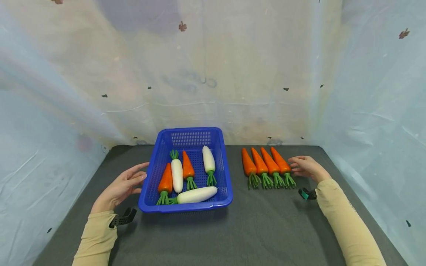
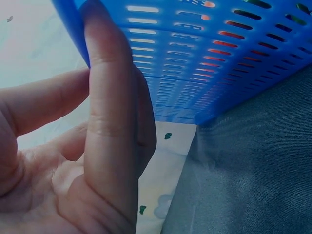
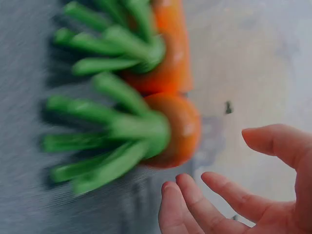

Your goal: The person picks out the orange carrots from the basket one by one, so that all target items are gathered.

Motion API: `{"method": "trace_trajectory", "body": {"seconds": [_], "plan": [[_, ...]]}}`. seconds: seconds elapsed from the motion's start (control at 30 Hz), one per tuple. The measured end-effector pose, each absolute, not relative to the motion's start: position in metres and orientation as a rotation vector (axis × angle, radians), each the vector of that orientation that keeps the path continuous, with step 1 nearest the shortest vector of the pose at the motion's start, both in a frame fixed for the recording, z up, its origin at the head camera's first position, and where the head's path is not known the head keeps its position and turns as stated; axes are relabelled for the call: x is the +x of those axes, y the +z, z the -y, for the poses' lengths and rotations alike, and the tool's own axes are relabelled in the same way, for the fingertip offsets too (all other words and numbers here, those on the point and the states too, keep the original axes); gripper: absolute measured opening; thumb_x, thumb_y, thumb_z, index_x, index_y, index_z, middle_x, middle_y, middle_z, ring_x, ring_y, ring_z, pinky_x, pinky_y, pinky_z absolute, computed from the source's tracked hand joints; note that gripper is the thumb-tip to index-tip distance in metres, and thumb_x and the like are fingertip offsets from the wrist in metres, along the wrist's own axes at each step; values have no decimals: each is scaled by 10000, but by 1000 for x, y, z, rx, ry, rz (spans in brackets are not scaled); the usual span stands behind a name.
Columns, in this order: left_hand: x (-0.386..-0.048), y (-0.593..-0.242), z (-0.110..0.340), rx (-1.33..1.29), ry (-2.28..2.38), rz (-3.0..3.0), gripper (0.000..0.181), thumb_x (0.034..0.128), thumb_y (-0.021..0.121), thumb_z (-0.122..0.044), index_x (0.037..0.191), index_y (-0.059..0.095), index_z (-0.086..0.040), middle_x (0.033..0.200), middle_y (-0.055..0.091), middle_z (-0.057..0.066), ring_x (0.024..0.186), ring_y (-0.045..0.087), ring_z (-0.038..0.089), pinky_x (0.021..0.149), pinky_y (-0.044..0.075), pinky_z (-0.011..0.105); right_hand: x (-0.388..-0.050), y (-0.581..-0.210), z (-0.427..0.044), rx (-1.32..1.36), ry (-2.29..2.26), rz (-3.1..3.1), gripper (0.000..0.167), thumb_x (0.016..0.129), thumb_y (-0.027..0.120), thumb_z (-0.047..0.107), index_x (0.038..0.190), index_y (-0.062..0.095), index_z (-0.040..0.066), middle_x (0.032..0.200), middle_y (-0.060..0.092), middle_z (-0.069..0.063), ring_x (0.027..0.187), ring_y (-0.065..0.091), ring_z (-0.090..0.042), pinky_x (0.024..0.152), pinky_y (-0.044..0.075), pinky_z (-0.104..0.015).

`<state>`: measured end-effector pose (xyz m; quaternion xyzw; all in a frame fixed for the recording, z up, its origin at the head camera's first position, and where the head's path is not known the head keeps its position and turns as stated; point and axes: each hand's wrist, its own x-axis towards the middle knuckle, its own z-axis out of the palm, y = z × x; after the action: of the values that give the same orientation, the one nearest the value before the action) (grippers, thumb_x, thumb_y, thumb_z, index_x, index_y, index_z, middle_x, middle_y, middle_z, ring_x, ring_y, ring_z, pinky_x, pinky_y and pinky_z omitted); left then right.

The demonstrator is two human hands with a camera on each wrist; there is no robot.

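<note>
A blue plastic basket (image 1: pixel 186 207) holds two carrots and three white radishes, among them a radish (image 1: pixel 198 195) lying across its near end. My left hand (image 1: pixel 121 187) is at the basket's left side, fingers extended and fingertips against its rim in the left wrist view. Several carrots (image 1: pixel 247 164) lie side by side in a row to the right of the basket, green stems toward me. Just right of the rightmost carrot (image 1: pixel 280 161) is my right hand (image 1: pixel 307 168), fingers loosely bent and thumb apart. In the right wrist view, a gap separates those fingertips from the carrot (image 3: pixel 180 129).
A dark grey cloth covers the table (image 1: pixel 253 229). Pale plastic sheeting (image 1: pixel 239 74) with small dark patches hangs behind it and on both sides. Dark straps circle both wrists, including the left strap (image 1: pixel 123 218).
</note>
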<state>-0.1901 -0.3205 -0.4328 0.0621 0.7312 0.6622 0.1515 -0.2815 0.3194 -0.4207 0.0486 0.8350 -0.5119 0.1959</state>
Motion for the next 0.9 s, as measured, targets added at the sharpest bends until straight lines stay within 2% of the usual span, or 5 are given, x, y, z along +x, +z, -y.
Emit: {"method": "trace_trajectory", "body": {"seconds": [0.2, 0.37, 0.53, 0.9], "plan": [[-192, -433, 321, 168, 1888, -2110, 628, 992, 539, -251, 1508, 216, -100, 1229, 564, 168, 1017, 624, 287, 843, 519, 470, -284, -387, -303, 72, -1465, -2348, 712, 998, 458, 424, 1466, 243, -68, 1424, 326, -332, 1273, 396, -439, 1026, 372, -493], [-192, -434, 320, 121, 1880, -2127, 643, 974, 568, -286, 1504, 239, -130, 1252, 543, 169, 1044, 612, 296, 860, 511, 476, -286, -356, -277, -75, -1494, -2355, 710, 1005, 461, 401, 1482, 201, -56, 1425, 337, -319, 1300, 356, -449, 1037, 350, -510], [-191, -434, 321, 111, 1880, -2135, 652, 974, 569, -284, 1509, 230, -126, 1256, 532, 188, 1047, 609, 305, 861, 508, 484, -290, -332, -246, -208, -1517, -2331, 600, 1025, 435, 342, 1475, 274, -20, 1422, 372, -276, 1282, 399, -411, 1036, 355, -502], [-192, -435, 322, 168, 1879, -2114, 636, 996, 532, -242, 1520, 198, -109, 1221, 562, 159, 1010, 627, 282, 835, 525, 460, -304, -305, -175, -354, -1586, -2239, 531, 1015, 477, 310, 1445, 367, 19, 1385, 439, -240, 1210, 498, -354, 1025, 376, -485]]}}
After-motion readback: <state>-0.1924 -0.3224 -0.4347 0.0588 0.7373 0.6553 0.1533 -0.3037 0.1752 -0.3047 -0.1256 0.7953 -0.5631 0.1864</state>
